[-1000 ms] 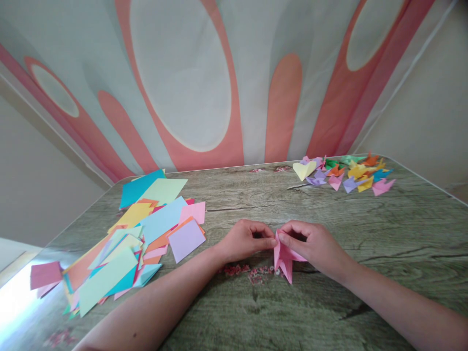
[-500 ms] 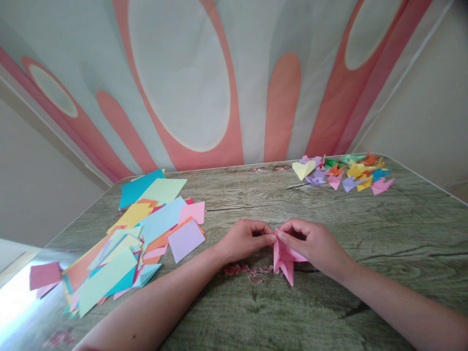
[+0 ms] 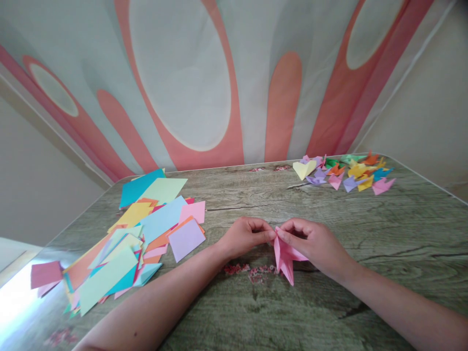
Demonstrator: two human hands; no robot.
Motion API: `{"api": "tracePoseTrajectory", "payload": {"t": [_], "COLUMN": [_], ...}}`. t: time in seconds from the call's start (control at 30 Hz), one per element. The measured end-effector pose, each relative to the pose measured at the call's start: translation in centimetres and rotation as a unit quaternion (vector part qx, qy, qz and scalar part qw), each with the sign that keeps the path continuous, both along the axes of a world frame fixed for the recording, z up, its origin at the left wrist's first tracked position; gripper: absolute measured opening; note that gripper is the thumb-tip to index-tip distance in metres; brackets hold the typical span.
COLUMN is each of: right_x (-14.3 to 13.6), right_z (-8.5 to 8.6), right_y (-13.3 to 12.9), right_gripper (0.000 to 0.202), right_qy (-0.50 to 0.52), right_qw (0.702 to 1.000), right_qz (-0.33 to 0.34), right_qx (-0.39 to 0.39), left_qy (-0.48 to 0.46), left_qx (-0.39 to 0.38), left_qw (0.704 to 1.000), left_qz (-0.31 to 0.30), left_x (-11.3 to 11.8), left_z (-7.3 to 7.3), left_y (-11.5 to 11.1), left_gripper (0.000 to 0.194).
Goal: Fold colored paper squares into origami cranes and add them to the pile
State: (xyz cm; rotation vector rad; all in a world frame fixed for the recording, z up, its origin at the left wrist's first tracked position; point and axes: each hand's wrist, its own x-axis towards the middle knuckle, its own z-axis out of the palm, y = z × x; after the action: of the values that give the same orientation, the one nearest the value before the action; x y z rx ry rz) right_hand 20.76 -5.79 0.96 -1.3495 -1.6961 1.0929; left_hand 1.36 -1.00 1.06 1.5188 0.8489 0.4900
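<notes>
A pink folded-paper figure [image 3: 287, 260] with several pointed flaps hangs between my hands, just over the wood-patterned table [image 3: 234, 307]. My left hand [image 3: 249, 237] pinches its upper tip between thumb and forefinger. Right beside that, my right hand [image 3: 307, 240] grips the top and right side of the same paper, thumb towards me. The fingertips of both hands nearly meet at the tip. Part of the paper's right side is hidden behind my right hand.
To the left lies a spread pile of coloured paper sheets [image 3: 107, 280], with a lilac sheet [image 3: 186, 240] nearest my left forearm. Several small folded-paper figures [image 3: 351, 183] are grouped at the back right. A patterned backdrop [image 3: 252, 97] rises behind the table's far edge.
Both hands stay at almost the same spot, still pinching the pink paper figure. Its flaps and my fingers have shifted only slightly.
</notes>
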Motion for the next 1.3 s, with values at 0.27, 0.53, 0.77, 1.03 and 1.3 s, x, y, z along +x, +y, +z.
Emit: {"api": "tracePoseTrajectory", "payload": {"t": [0.27, 0.53, 0.77, 1.03, 1.3], "right_x": [0.14, 0.25, 0.32, 0.32, 0.03], "right_z": [-0.29, -0.42, -0.30, -0.41, -0.09], "right_y": [0.09, 0.19, 0.29, 0.31, 0.06], "right_gripper": [0.024, 0.027, 0.026, 0.023, 0.018], "right_qy": [0.023, 0.014, 0.008, 0.003, 0.006], "right_qw": [1.000, 1.000, 1.000, 1.000, 1.000], "right_qz": [-0.002, 0.007, 0.007, -0.005, -0.014], "right_qx": [-0.021, -0.024, -0.022, -0.003, -0.002], "left_qy": [-0.002, 0.003, 0.033, 0.046, 0.037], "left_qx": [-0.008, 0.019, 0.053, 0.053, 0.049], "left_qw": [1.000, 1.000, 0.998, 0.997, 0.998], "left_qz": [0.014, 0.015, 0.007, 0.015, 0.032], "left_x": [0.11, 0.12, 0.07, 0.10, 0.15], "left_z": [-0.12, -0.37, 0.11, 0.12, -0.10], "left_y": [-0.08, -0.20, -0.41, -0.39, -0.26], "left_gripper": [0.029, 0.028, 0.029, 0.031, 0.031]}}
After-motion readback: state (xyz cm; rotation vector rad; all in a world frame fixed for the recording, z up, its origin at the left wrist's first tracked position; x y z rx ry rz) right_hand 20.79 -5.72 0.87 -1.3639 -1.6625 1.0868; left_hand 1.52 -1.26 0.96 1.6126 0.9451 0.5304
